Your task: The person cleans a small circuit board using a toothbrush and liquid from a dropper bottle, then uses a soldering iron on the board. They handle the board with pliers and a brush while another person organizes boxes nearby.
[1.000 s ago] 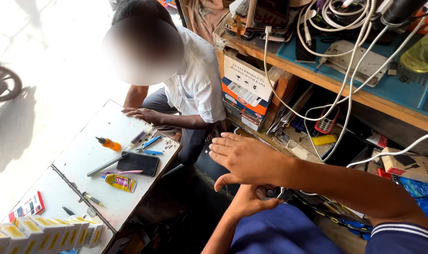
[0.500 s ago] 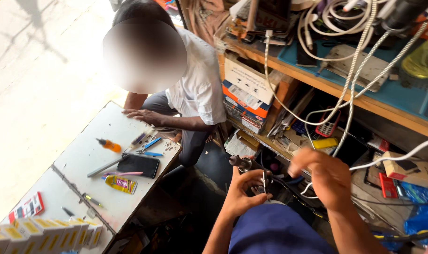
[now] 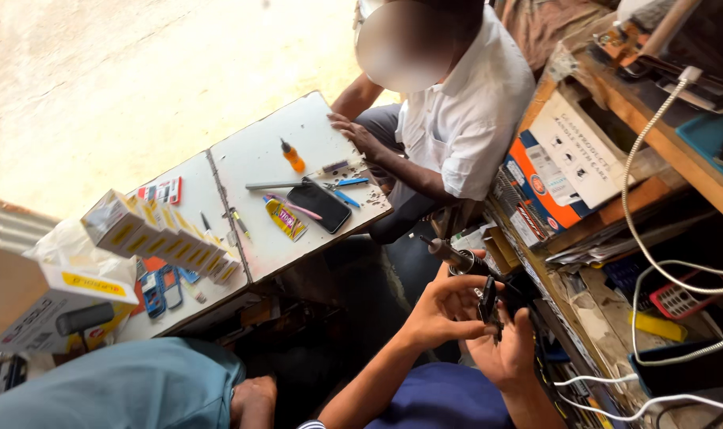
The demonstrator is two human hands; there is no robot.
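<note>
the left hand point(image 3: 449, 306) and the right hand point(image 3: 506, 355) are close together low in the view, both closed around a small dark tool point(image 3: 488, 300) held between them, just beside the cluttered wooden shelf point(image 3: 615, 95) with white cables point(image 3: 655, 262). further away a white folding table point(image 3: 258, 151) stands on a pale sunlit floor point(image 3: 99, 79), and it carries a black phone point(image 3: 319, 204), an orange bottle point(image 3: 291, 156) and a row of yellow boxes point(image 3: 167, 238). another person in a white shirt point(image 3: 464, 111) sits behind this table with a hand on its edge.
</note>
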